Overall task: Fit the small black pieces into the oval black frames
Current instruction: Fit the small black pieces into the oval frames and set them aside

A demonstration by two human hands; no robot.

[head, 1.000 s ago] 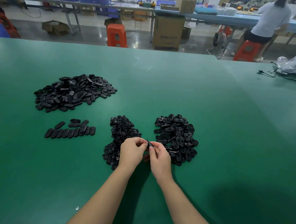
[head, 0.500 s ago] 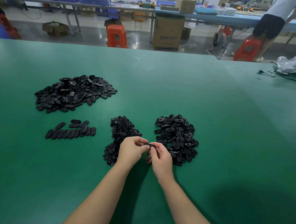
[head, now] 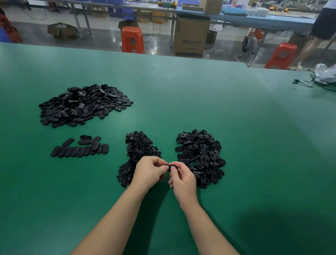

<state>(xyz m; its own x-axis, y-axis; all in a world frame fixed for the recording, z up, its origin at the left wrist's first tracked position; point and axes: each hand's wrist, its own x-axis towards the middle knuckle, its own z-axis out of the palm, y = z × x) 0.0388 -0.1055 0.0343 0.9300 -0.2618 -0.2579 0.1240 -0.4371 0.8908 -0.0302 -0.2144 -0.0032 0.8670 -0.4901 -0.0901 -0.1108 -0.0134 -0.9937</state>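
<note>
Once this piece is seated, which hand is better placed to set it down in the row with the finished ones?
Left, probably. The row of finished pieces lies on the left hand's side; the right hand would have to cross over. Both hands now pinch the oval frame.

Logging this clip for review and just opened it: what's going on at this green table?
A person is assembling small black plastic parts. The left hand and right hand together pinch one oval black plastic frame just above the green table; whether a piece is seated in it is hidden. A pile of small black round pieces lies beyond the left hand, and a pile of open oval frames by the right. Further left are a neat row of oval parts and a big heap.
</note>
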